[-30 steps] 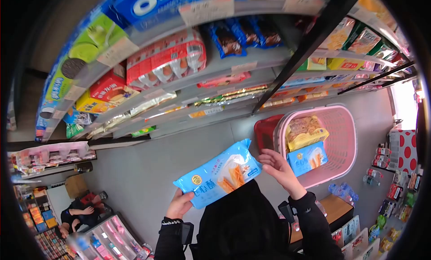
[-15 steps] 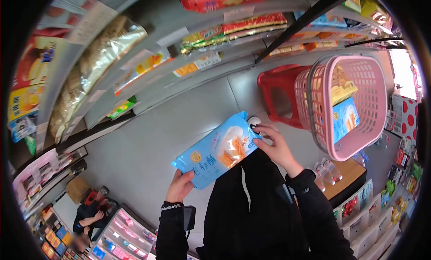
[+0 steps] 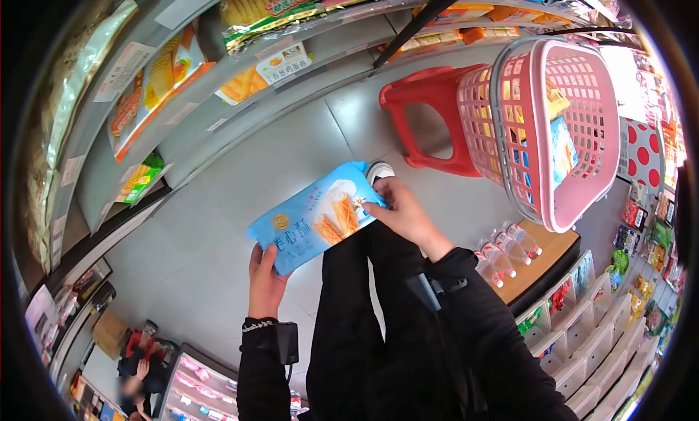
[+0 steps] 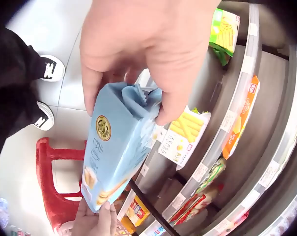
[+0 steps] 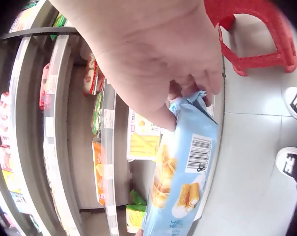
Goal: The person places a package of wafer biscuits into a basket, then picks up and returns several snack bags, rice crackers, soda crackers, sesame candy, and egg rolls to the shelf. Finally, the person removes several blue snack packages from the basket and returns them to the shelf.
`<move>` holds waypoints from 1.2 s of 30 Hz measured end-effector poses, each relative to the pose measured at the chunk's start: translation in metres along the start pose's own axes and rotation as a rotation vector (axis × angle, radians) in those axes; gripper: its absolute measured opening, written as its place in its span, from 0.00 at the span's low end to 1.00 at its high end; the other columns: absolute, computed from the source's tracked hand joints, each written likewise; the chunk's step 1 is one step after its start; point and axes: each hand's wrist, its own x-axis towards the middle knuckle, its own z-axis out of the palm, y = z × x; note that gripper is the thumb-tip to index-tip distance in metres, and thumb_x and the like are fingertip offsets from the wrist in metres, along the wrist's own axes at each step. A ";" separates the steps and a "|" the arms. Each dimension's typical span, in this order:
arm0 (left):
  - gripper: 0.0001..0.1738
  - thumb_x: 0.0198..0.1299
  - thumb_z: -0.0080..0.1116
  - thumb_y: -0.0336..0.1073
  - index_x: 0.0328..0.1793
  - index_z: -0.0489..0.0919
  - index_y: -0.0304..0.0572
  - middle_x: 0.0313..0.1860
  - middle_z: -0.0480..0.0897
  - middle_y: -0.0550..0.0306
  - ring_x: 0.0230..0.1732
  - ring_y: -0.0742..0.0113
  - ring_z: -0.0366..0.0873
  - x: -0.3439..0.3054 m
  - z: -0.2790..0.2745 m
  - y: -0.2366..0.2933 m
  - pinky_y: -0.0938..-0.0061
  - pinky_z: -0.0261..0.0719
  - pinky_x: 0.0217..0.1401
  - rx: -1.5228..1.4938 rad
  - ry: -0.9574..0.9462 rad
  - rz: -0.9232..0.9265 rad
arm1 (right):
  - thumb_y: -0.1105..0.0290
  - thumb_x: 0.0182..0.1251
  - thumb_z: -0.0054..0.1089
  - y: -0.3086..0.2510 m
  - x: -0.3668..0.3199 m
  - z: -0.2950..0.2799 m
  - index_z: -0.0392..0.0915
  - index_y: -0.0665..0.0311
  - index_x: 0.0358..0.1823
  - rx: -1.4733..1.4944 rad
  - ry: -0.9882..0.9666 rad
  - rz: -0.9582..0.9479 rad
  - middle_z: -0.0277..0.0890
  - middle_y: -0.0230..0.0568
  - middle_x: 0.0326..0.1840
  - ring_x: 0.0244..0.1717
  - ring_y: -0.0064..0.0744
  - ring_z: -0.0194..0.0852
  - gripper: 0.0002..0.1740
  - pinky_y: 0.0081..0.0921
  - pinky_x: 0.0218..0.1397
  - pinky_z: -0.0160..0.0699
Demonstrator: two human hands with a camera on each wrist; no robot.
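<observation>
A light blue snack packet [image 3: 317,217] is held between both hands above the floor, its printed front facing up in the head view. My left hand [image 3: 266,281] pinches its lower left end, thumb on the front. At the packet's right end my right hand [image 3: 404,216] grips the corner between thumb and fingers. In the left wrist view the left hand [image 4: 148,54] curls round the crimped end of the packet [image 4: 111,142]. The right wrist view has the right hand [image 5: 163,59] pinching the other end, beside a barcode on the packet [image 5: 183,172].
A pink basket [image 3: 539,130] with several packets stands on a red stool [image 3: 466,163] to the right. Snack shelves [image 3: 189,86] curve along the upper left. Bottles [image 3: 517,243] stand on a low wooden table [image 3: 546,264]. Another person [image 3: 142,370] is at lower left.
The view has shifted: shelves, basket and stool now lie differently in the frame. The right hand, beside the packet's end with spread fingers a second ago, now grips it. The left hand keeps its hold.
</observation>
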 end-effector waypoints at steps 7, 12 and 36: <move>0.20 0.56 0.47 0.40 0.52 0.62 0.38 0.49 0.71 0.50 0.48 0.58 0.72 0.017 0.008 0.018 0.65 0.75 0.46 0.006 -0.017 0.010 | 0.69 0.51 0.60 -0.009 0.018 -0.014 0.67 0.71 0.43 0.349 -0.149 0.118 0.70 0.34 0.34 0.35 0.19 0.67 0.19 0.16 0.39 0.68; 0.18 0.57 0.47 0.39 0.49 0.63 0.35 0.47 0.71 0.48 0.47 0.59 0.73 0.043 0.013 0.029 0.65 0.75 0.44 -0.026 -0.023 -0.038 | 0.71 0.49 0.61 -0.013 0.028 -0.016 0.68 0.68 0.47 0.470 -0.125 0.035 0.69 0.36 0.39 0.41 0.24 0.67 0.22 0.19 0.46 0.66; 0.16 0.56 0.47 0.36 0.47 0.65 0.33 0.41 0.71 0.50 0.40 0.60 0.72 0.262 0.036 0.000 0.68 0.75 0.40 0.277 0.120 -0.061 | 0.65 0.47 0.56 0.120 0.245 -0.001 0.72 0.66 0.36 0.352 -0.063 0.307 0.72 0.36 0.29 0.30 0.23 0.69 0.16 0.19 0.35 0.69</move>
